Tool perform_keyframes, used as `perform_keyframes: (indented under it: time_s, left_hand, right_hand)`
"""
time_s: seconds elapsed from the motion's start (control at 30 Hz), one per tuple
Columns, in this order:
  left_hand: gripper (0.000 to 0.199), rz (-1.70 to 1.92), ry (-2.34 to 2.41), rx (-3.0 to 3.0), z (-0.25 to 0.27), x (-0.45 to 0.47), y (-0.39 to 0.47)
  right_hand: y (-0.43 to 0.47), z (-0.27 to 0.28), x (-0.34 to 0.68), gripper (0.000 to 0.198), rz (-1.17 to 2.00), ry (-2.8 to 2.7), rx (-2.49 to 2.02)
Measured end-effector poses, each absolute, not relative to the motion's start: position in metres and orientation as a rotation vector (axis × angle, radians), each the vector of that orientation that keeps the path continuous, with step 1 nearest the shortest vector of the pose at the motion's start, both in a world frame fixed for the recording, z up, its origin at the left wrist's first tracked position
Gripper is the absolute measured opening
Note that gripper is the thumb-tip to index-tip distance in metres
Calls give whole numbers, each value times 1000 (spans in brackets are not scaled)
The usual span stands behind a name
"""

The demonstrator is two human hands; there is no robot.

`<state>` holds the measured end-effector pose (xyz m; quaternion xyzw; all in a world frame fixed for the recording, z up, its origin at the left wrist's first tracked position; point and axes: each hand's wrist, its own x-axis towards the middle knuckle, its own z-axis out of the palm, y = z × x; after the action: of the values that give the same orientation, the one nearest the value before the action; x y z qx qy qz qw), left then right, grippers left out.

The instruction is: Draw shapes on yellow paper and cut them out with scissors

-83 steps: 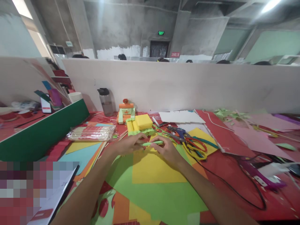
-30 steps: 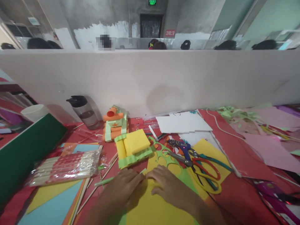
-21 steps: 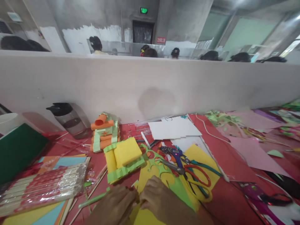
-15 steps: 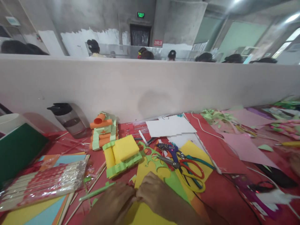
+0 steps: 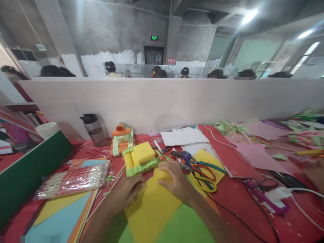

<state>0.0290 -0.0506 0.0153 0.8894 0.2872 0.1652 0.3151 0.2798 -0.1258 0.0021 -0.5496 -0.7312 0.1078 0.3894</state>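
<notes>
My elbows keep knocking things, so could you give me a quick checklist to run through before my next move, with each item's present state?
1. Yellow sheet lying over the green sheet: ok.
2. Right hand well away from the scissors: not ok, they lie close beside it.
3. Left hand free of any small piece: cannot tell, its curled fingers hide what is beneath.
4. Bottle upright and out of the hands' way: ok, it stands by the partition.
5. Yellow block well away from the hands: not ok, it sits just beyond them.
</notes>
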Motion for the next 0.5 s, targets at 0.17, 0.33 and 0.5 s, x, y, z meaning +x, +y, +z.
perform_keyframes:
  time_s: [0.17, 0.33, 0.5]
  left_hand:
    - [32, 737, 840, 1884, 17, 23, -40]
    - [36, 870, 768, 1553, 20, 31, -42]
    - [38, 827, 715, 1463, 26, 37, -50]
  right_hand:
    - [-121, 2, 293, 65, 739, -1237, -1183]
    - [-122, 6, 283, 56, 1127, -1066, -946]
    - [-128, 10, 279, 49, 1211, -1139, -1038]
